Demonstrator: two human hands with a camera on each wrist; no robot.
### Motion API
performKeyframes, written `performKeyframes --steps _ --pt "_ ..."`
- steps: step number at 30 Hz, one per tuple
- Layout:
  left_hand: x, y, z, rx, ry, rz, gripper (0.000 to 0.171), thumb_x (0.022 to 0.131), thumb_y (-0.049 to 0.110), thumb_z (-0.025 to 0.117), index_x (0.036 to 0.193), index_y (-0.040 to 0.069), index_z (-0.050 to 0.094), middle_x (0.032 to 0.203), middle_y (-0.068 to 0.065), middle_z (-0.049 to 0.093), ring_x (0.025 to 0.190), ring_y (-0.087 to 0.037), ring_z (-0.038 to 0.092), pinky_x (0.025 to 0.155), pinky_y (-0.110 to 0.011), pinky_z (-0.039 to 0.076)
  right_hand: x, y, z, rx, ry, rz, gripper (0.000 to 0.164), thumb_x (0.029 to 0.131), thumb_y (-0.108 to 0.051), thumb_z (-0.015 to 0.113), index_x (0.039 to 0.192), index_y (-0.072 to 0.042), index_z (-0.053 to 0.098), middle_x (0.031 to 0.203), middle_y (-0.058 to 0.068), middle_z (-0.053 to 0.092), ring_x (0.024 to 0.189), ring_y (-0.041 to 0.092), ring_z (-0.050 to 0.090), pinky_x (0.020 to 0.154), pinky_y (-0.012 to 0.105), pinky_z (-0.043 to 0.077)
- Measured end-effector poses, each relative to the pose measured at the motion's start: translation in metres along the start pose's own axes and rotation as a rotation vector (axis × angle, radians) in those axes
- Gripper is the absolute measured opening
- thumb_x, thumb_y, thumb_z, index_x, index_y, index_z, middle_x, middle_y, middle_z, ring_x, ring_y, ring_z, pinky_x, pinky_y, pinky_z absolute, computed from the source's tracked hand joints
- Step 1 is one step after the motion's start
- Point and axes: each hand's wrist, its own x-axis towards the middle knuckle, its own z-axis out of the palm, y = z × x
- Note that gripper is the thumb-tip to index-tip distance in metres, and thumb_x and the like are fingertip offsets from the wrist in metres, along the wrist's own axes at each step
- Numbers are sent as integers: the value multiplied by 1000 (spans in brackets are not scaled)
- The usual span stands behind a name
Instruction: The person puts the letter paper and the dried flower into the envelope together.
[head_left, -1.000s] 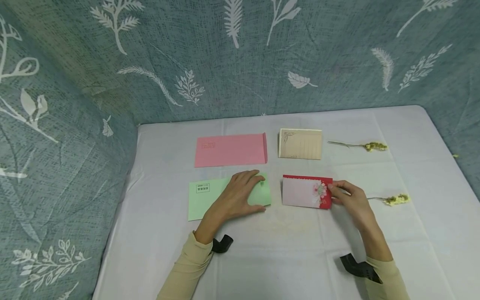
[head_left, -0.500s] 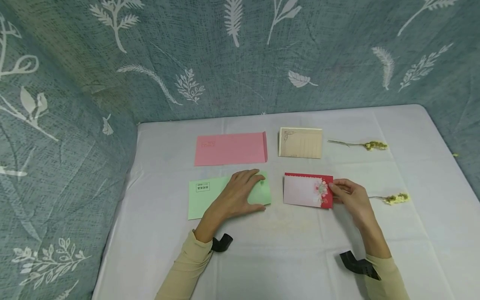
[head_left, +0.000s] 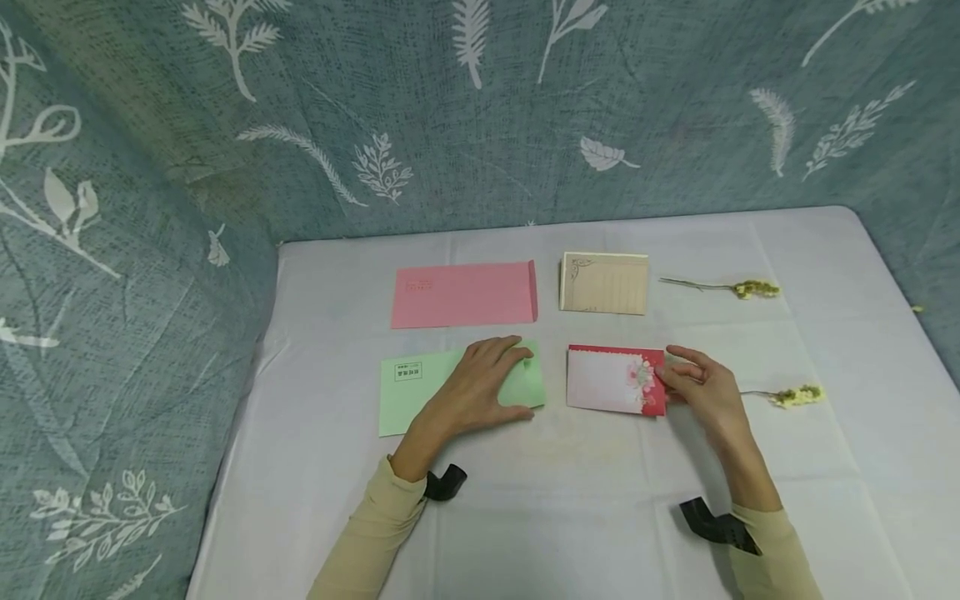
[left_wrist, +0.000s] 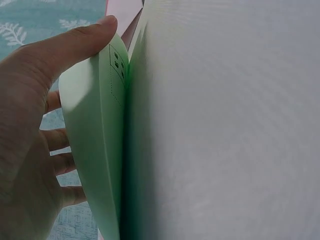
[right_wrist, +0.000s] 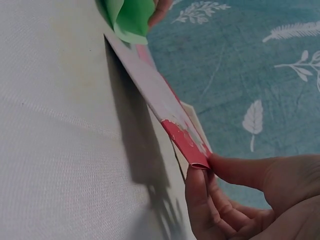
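Currently, the right hand (head_left: 708,396) pinches the red-and-white card (head_left: 603,382) at its red end, thumb on the upper face, fingers below; the folded edge shows at the thumb in the right wrist view. Leftward from this pinch the card runs out tilted, raised from the white cloth (head_left: 570,517), its shadow falling beneath. Left of the card, a narrow gap between, the left hand (head_left: 472,387) grips the green envelope (head_left: 412,396): fingers curled over the far edge, thumb at the near edge, paper bowed at the end facing the card. The rest of the envelope extends left of this grip. Just right of the pinch: a dried flower sprig (head_left: 798,396), stem end hidden behind the right hand. Ahead of the pinch and slightly left: a beige card (head_left: 606,285), with a second sprig (head_left: 753,289) right of it. Ahead of the left hand's grip: a pink envelope (head_left: 463,296), apart from the green one, narrow flap at its right end. Beyond all papers: blue-green fabric (head_left: 480,158) with white leaf prints.
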Motion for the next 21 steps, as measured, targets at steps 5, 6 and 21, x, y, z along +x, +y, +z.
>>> performKeyframes --steps 5,6,21 --pt "0 1 -1 -6 -7 -4 75 73 48 82 132 12 54 142 -13 48 131 -28 44 109 -46 33 4 0 1 -20 -33 17 45 96 -13 62 129 16 52 90 -5 70 73 -1 66 66 21 57" --pt "0 2 -1 -7 -8 -5 74 73 48 83 132 12 54 142 -12 48 131 -28 44 109 -46 33 4 0 2 -23 -42 22 44 97 -13 62 127 17 53 94 -1 71 73 0 66 67 21 57" --pt "0 1 -1 -15 -5 -10 77 72 48 83 133 12 53 142 -11 48 131 -27 44 109 -45 33 4 -6 3 24 -133 20 40 101 -12 54 127 18 46 83 -10 69 72 2 66 66 22 57"
